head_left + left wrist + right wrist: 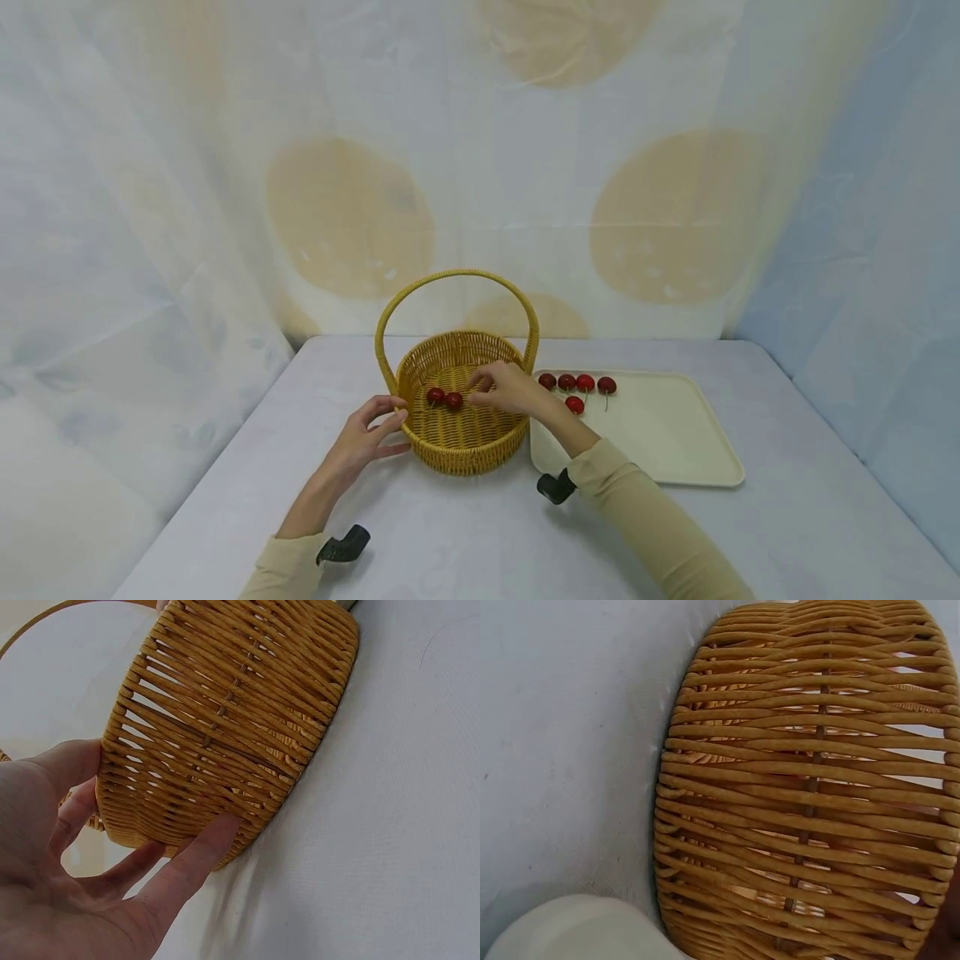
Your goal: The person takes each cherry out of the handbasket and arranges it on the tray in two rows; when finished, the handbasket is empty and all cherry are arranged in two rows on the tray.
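In the head view, a yellow wicker basket (465, 461) with a tall arched handle stands on the table. Two dark red cherries (453, 401) lie inside it, left of its middle. My left hand (367, 433) holds the basket's left side, with digits at the rim and others against the outer wall; the left wrist view shows this fingertip contact on the weave (225, 705). Over the basket's right half hovers my right hand (506, 388), fingers bent loosely beside the cherries, nothing visible between them. The right wrist view mostly shows the basket's outer wall (810, 787).
A cream rectangular tray (667, 433) lies right of the basket, close to its wall. Several red cherries (607, 385) with stems sit near the tray's back left corner. Patterned curtains (510, 192) hang behind and beside the white table (442, 533).
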`<state>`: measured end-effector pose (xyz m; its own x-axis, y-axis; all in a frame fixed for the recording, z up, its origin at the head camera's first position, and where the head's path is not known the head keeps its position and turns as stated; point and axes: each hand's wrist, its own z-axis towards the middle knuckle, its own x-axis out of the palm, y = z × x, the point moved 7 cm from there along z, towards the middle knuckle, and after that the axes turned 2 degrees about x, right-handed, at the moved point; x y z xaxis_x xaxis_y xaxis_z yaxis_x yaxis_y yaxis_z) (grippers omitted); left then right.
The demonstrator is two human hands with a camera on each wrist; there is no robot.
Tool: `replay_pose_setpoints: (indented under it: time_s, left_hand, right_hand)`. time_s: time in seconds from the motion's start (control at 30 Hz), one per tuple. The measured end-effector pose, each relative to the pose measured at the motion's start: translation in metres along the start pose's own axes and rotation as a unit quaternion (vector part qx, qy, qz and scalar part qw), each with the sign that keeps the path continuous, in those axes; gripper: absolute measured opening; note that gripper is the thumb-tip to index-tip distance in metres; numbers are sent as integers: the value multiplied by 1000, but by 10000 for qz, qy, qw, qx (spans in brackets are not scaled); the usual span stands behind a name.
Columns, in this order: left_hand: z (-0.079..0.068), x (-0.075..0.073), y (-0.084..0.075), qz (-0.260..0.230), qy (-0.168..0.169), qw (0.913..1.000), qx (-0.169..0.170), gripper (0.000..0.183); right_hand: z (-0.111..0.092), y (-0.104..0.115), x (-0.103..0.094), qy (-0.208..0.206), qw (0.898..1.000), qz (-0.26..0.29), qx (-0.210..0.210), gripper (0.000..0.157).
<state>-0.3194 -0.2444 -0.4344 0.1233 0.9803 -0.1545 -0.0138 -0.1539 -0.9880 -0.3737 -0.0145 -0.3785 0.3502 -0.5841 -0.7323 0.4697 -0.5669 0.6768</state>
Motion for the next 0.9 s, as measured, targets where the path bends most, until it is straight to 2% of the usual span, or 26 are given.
replay_pose_setpoints:
  time_s: [0.1,0.37,0.57,0.9]
  left_hand:
    - [1,0,-1,-24,-4,10000,15,55]
    - [-1,-1,1,10,-10,10000,-16,54]
    - [0,-4,5,39,-55,10000,-34,49]
    - [2,-2,3,37,-11,10000,-23,52]
  right_hand:
    - [5,-2,2,12,9999,107,133,31]
    - [21,-7,12,12,9998,55,173,32]
    - [32,-11,17,-169,9998,-43,-23,35]
    - [39,-12,28,91,9994,-77,312,42]
